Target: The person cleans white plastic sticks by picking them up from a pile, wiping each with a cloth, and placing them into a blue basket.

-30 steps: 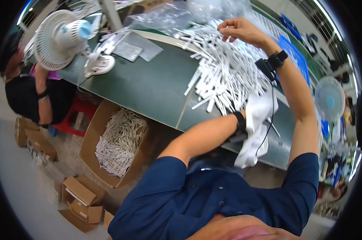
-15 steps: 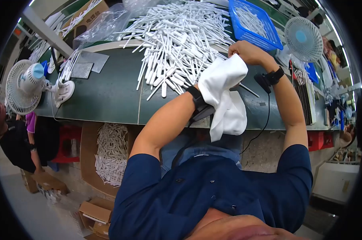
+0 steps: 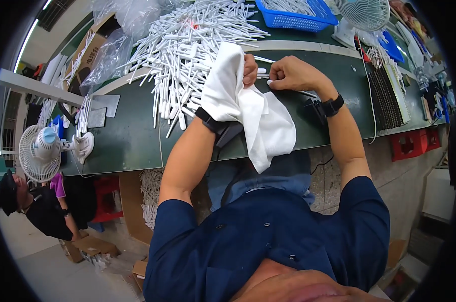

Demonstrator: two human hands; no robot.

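Observation:
A white cloth (image 3: 268,123) drapes over my left hand (image 3: 249,70) and hangs down past the table's front edge. My left fingers are closed on the cloth, and part of that hand is hidden beneath it. Close by on the right, my right hand (image 3: 298,74) is closed, with thumb and curled fingers together above the table; what is between them, if anything, I cannot make out. White plastic sticks (image 3: 175,75), several with wider flat ends, lie in a big heap left of and beyond my hands. A few stick ends show between the two hands.
On the green table (image 3: 132,143) stand a blue basket of sticks (image 3: 298,21), a fan (image 3: 363,12) and another fan (image 3: 40,151). A dark ridged rack (image 3: 386,98) lies to the right. A cardboard box of sticks (image 3: 134,206) sits below. Another person (image 3: 44,211) is at the left.
My view has shifted, with the heap now further left. My left hand has come partly out from under the cloth, and the cloth hangs lower. My right hand has moved off the cloth.

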